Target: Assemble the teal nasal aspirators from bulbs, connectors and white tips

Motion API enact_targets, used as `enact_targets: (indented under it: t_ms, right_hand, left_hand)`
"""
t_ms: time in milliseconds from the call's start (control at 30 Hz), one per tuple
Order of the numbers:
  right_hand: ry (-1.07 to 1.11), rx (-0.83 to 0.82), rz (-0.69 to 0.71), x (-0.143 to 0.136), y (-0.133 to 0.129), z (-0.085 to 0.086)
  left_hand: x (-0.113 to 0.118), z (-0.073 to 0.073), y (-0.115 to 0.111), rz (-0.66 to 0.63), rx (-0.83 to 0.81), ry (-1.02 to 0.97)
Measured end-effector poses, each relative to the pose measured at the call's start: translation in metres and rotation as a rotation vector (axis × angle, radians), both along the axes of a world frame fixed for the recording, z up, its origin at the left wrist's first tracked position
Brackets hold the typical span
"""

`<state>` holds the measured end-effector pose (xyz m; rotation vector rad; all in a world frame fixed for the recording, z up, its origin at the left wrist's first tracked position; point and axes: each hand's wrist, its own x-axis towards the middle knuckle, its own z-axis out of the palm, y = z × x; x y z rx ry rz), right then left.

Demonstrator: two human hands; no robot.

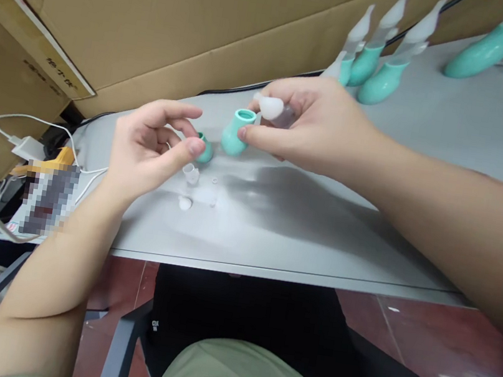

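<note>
My right hand [304, 117] is closed, with thumb and forefinger at a teal squeeze bulb [232, 135] whose round mouth faces up. Tucked in the same hand is a nozzle piece [271, 108] with a white tip and a clear body. My left hand [154, 142] has its fingers curved and apart, with nothing seen between them. Behind its thumb a second, smaller-looking teal bulb [206, 151] is partly hidden. On the table below lie a small clear cup [191, 173], a white round piece [185, 203] and a tiny clear ring [215, 181].
Several assembled teal nasal aspirators [383, 82] stand at the back, and another [484, 53] is farther right. A cardboard box [187, 15] walls the table's [271, 248] rear. White cables [72, 149] and a yellow object [54, 160] lie at left.
</note>
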<state>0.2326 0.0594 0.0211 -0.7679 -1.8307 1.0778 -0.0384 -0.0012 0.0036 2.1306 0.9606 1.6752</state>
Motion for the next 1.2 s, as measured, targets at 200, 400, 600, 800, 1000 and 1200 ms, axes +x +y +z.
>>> enact_targets:
  t_ms: [200,400,600,800,1000,1200]
  right_hand:
    - [-0.376,-0.006,-0.089,-0.002,0.015,-0.007]
    - [-0.405,0.064,-0.118,0.003,0.012,0.002]
    - [0.014,0.029,-0.093,0.008,-0.012,0.022]
    - [0.109,-0.168,0.076,0.009,-0.017,0.005]
    - [-0.003,0.105,0.189,0.011,-0.001,-0.017]
    - [0.065,0.053,0.233,0.010,0.005,-0.022]
  left_hand:
    - [0.008,0.004,-0.006,0.072,0.013,-0.010]
    - [0.013,0.004,-0.011,0.045,-0.063,-0.013]
    - [0.002,0.036,0.031,-0.117,0.058,0.091]
    - [0.029,0.048,0.058,-0.226,0.037,0.140]
    - [0.048,0.038,0.056,-0.105,-0.199,0.215]
    - [0.017,0.013,0.089,-0.096,-0.224,0.174]
